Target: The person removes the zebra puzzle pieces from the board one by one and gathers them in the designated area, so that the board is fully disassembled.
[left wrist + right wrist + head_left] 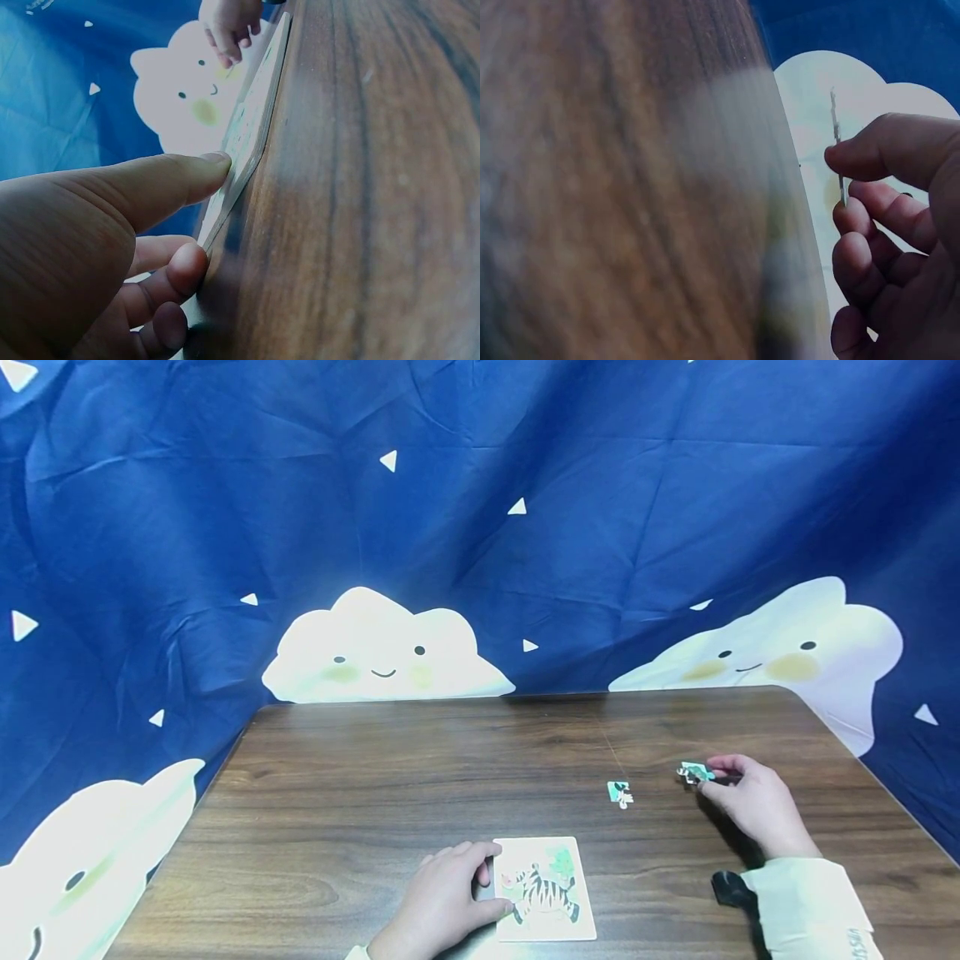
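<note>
A square zebra puzzle board [543,893] lies on the wooden table, with a pale frame and a green patch at its upper right. My left hand [447,897] holds the board by its left side. In the left wrist view the thumb [202,176] presses on the board's face, while the other fingers bend at its edge. A jigsaw piece [693,773], green with black and white, is pinched by the thumb and fingers of my right hand [757,802], above the table. The right wrist view shows this piece [837,124] edge-on.
Another jigsaw piece [620,793], green, black and white, lies on the table [360,793] between the board and my right hand. Behind the table hangs a blue cloth [450,527] with smiling clouds. A black strap [731,889] is at my right cuff.
</note>
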A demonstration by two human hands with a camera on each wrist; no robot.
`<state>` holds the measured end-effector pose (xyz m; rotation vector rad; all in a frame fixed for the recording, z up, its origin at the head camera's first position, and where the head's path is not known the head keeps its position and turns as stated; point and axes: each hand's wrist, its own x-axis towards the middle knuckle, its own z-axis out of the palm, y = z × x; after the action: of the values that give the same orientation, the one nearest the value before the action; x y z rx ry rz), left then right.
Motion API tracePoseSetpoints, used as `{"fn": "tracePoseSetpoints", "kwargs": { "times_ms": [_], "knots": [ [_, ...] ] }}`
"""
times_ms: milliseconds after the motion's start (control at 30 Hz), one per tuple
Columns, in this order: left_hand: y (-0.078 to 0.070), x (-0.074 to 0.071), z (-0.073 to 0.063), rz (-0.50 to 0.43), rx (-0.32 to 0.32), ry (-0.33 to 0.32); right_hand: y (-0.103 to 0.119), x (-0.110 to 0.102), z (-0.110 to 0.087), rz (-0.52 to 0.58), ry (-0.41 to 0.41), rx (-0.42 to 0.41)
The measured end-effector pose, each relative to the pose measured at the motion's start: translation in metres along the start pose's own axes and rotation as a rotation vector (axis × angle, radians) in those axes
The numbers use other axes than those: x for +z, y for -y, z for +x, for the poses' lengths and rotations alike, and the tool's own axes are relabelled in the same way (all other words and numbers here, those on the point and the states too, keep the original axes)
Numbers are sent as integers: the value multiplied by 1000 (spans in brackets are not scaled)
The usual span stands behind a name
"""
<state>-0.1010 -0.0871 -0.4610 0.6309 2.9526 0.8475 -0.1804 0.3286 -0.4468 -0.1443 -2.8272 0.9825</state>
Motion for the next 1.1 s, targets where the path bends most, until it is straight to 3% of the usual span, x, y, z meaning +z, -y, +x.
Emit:
{"fn": "tracePoseSetpoints", "kwargs": {
  "times_ms": [600, 1100],
  "knots": [
    [1, 1, 0, 6, 6, -12, -9, 0, 5, -37, 48, 51],
    [0, 0, 0, 11, 0, -2, -11, 0, 5, -38, 67, 39]
  ]
}}
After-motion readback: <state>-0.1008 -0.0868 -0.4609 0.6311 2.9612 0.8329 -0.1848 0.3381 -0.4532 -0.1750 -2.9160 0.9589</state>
